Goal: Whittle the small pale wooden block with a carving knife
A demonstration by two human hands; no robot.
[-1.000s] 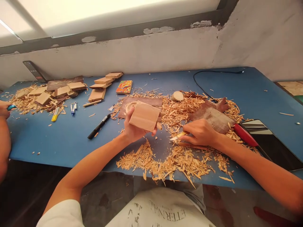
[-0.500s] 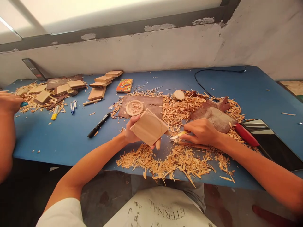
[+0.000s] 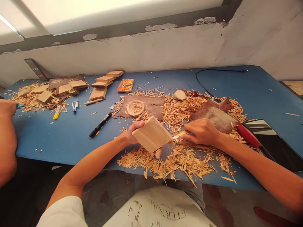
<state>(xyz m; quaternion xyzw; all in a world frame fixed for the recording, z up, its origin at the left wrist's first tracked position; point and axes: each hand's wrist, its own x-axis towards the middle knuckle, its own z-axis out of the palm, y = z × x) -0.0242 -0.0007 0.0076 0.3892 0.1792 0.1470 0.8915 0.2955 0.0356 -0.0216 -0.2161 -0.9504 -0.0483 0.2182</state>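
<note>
My left hand [image 3: 133,132] is closed around a square wooden block [image 3: 151,136], tilted above the table, with a curved pencil line on its face. The thumb lies at the upper left edge, and the other fingers are mostly hidden beneath. In my right hand [image 3: 202,130] is a craft knife [image 3: 181,134] with a yellowish handle, its pale blade pointing left. The blade tip is at the block's right corner; whether it cuts into the wood I cannot tell. Heaps of wood shavings [image 3: 187,160] lie under both hands.
Behind the block, a carved round wood slice [image 3: 135,108] rests on brown sandpaper [image 3: 153,104]. A black marker [image 3: 100,124] is to the left, a red handle [image 3: 248,135] and phone [image 3: 272,142] to the right. Another person's arm [image 3: 8,132] reaches in at far left.
The block has moved slightly down and right and turned a little, bringing its right corner to the knife blade. My right hand has stayed nearly still. The other person's hand has lowered.
</note>
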